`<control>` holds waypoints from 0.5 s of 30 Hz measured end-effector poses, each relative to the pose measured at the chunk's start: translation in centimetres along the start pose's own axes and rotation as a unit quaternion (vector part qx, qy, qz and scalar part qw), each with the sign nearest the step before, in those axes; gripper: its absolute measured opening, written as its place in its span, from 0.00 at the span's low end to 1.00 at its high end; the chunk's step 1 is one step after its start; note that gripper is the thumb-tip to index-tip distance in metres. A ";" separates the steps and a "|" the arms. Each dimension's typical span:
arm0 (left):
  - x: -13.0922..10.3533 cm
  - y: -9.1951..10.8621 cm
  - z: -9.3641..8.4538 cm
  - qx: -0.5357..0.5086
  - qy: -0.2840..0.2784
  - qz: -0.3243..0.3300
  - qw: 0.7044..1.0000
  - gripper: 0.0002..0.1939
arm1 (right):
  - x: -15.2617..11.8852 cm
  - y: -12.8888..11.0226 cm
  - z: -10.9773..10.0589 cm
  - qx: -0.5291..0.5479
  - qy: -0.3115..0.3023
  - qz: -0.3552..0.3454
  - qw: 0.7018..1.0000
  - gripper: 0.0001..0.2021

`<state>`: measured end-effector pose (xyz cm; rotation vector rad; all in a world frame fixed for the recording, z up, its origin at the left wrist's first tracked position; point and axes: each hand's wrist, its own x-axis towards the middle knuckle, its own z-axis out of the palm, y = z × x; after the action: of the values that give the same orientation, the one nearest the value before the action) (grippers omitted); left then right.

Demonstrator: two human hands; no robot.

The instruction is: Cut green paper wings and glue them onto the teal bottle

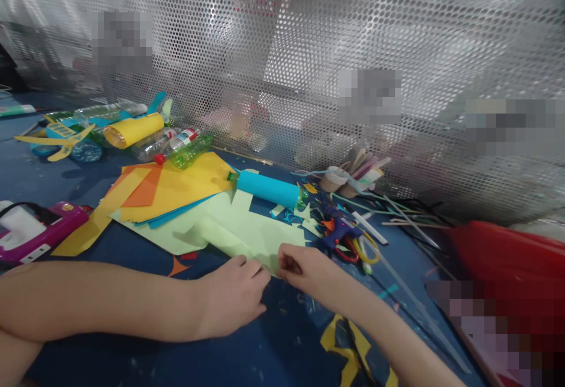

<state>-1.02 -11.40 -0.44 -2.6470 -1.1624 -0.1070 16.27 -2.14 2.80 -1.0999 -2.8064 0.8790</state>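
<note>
A sheet of pale green paper (223,237) is curled into a roll on top of another pale green sheet (260,227). My left hand (236,296) lies over the near end of the roll, fingers bent and closed on it. Close beside it, my right hand (306,269) has its fingers curled in a pinch at the paper's near edge; the fingertips are partly hidden. Beyond both hands, a green bottle wrapped in blue paper (269,189) lies on its side. Orange and yellow sheets (189,181) are stacked to the left.
A hot glue gun (339,228) and yellow-handled scissors (368,249) lie right among paper scraps. Cups with sticks (334,179) stand before the perforated metal screen (247,40). Plastic bottles (189,150) and a yellow paper-wrapped bottle (136,130) lie back left, near a purple power strip (48,231).
</note>
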 end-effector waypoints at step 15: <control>-0.6 2.6 0.5 0.020 -0.106 -0.198 0.974 0.28 | 0.1 0.5 0.0 0.059 -0.033 -0.005 0.998 0.06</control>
<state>0.42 -13.40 -1.49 -2.4016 -1.7303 0.1300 16.55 -1.78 2.57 -1.0606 -2.7667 1.0826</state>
